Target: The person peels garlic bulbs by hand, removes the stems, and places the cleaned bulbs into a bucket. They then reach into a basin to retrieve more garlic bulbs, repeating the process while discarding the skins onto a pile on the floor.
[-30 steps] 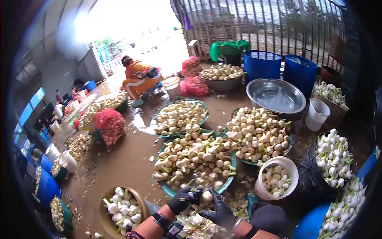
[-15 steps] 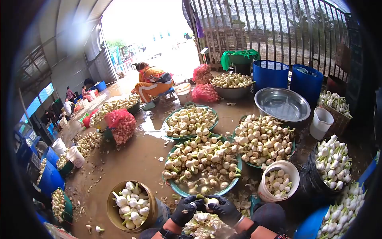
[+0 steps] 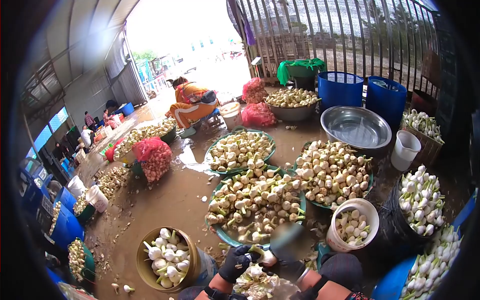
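Head view: the wet brown floor takes up most of your frame, its edges lost in the dark rim of the lens. The barred wall fills the upper right, and the doorway at top centre is too glaring to show much beyond it. In the upper left, a person in orange sits bent over; what their hands do is hidden from you. The people farther left are too small to make out.

At centre, the nearest green tub holds heaped garlic bulbs, its near rim partly covered by a blurred smear. Just right of the smear stands a white bucket with paler bulbs. The tan bucket at lower left holds white, stemmed bulbs, and the blue container at lower right is cut off by the frame.

At bottom centre, pale peelings lie below your gloved hands, their lower part cut off. Your left hand has its fingers closed around the stem end of one garlic bulb, which lies between your hands. Your right hand is beside that bulb but smeared by blur; you cannot tell how far it is open, or whether it grips.
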The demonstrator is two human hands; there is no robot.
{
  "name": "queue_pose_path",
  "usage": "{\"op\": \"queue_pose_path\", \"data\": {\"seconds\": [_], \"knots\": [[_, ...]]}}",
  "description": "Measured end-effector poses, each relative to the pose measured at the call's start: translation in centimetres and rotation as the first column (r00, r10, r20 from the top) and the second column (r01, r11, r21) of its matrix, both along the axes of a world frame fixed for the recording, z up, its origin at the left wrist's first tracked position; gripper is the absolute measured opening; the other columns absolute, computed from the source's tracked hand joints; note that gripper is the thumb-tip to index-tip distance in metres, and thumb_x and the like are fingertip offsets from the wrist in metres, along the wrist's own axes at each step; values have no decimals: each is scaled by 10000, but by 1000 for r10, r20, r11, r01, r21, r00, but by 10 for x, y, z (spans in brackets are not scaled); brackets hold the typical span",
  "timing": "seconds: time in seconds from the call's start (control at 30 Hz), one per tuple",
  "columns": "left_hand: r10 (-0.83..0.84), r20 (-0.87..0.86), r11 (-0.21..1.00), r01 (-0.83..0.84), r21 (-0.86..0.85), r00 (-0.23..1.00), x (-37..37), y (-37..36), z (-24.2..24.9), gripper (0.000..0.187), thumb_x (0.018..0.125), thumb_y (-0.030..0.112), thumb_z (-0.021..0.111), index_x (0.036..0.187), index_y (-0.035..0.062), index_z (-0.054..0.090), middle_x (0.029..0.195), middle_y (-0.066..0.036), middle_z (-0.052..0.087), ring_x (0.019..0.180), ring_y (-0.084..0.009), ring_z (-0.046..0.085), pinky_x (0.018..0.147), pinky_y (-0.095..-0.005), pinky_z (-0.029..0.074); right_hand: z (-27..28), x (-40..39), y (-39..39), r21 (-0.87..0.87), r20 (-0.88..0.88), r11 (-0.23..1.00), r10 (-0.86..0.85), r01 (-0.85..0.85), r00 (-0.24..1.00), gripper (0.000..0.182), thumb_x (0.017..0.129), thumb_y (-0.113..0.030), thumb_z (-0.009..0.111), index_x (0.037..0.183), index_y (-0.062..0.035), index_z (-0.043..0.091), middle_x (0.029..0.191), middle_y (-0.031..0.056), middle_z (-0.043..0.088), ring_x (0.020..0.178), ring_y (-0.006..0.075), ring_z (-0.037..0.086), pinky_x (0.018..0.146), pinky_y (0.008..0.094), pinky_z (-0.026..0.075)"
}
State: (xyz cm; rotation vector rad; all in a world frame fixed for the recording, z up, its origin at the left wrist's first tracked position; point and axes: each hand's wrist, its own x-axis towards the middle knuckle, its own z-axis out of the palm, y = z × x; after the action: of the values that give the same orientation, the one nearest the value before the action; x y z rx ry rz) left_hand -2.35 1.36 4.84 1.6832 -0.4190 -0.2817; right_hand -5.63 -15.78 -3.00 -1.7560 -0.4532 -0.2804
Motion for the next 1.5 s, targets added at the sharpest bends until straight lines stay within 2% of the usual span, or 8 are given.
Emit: {"op": "queue_pose_path", "data": {"seconds": [0.1, 0.6, 0.77, 0.87, 1.13, 1.27, 1.4, 1.5], "knots": [[-69, 300, 986, 20, 164, 951, -2, 1, -2, 350, 705, 47, 631, 1054, 25, 618, 912, -64, 632, 804, -138, 576, 747, -286, 457, 6, -2, 5, 804, -584, 587, 749, 94, 313, 404, 907, -460, 423, 1066, -95, 489, 745, 93, 599, 557, 168, 571, 398, 232, 418], [36, -258, 989, -71, -129, 965, -22, -13, 30, 328, 837, 116, 564, 1120, -49, 541, 898, -64, 613, 777, -126, 578, 726, -261, 468, 6, 6, -7, 884, -460, 434, 736, 175, 497, 433, 887, -312, 534, 1211, -43, 434, 1049, 111, 562, 888, 206, 592, 751, 332, 520], [77, -287, 969, -139, -204, 955, -12, -3, -1, 259, 822, 117, 581, 1026, -41, 589, 855, -87, 627, 754, -149, 595, 696, -270, 481, 36, -1, -5, 161, -270, 960, -179, 228, 946, 127, 829, -81, 528, 877, -25, 631, 736, 55, 606, 716, 177, 598, 653, 290, 465], [72, -200, 959, -123, -256, 977, 12, 13, -24, 232, 825, 98, 560, 1010, -38, 593, 872, -106, 632, 750, -165, 610, 687, -282, 491, 33, -13, 3, -184, 167, 982, 2, 29, 986, 167, 789, -178, 572, 868, -35, 602, 706, 164, 573, 648, 331, 555, 565, 408, 435], [-78, 537, 863, -213, 458, 840, 20, 16, -36, 201, 838, 10, 504, 1015, 11, 599, 759, -133, 636, 661, -209, 614, 579, -310, 485, -6, -5, -15, -559, -583, 698, 54, -448, 811, 447, 742, -444, 586, 978, -67, 634, 899, 203, 626, 880, 356, 596, 813, 424, 451], [4, -238, 860, -125, -494, 971, 33, 13, -93, 294, 854, 36, 503, 1142, -23, 495, 981, -102, 589, 762, -183, 597, 696, -321, 526, 14, 4, -22, -129, -319, 974, -218, 185, 923, 697, 673, -415, 740, 1193, -30, 480, 992, 182, 617, 883, 270, 616, 758, 342, 483], [-44, -290, 948, -51, -313, 956, 17, -5, -69, 416, 871, 368, 492, 1040, -5, 562, 808, -79, 617, 686, -161, 602, 602, -297, 505, 12, 10, -4, 421, -385, 902, 80, 98, 919, 473, 686, -171, 705, 1097, -38, 512, 973, 118, 623, 842, 242, 623, 728, 328, 485], [-53, -661, 858, -305, -414, 749, 15, -6, -63, 431, 894, 396, 454, 1052, 13, 573, 868, -73, 633, 706, -163, 610, 610, -280, 492, 12, 11, -14, -89, -342, 979, -205, 185, 917, 114, 713, -116, 547, 792, -40, 577, 733, 177, 598, 676, 345, 585, 632, 391, 462]]}}
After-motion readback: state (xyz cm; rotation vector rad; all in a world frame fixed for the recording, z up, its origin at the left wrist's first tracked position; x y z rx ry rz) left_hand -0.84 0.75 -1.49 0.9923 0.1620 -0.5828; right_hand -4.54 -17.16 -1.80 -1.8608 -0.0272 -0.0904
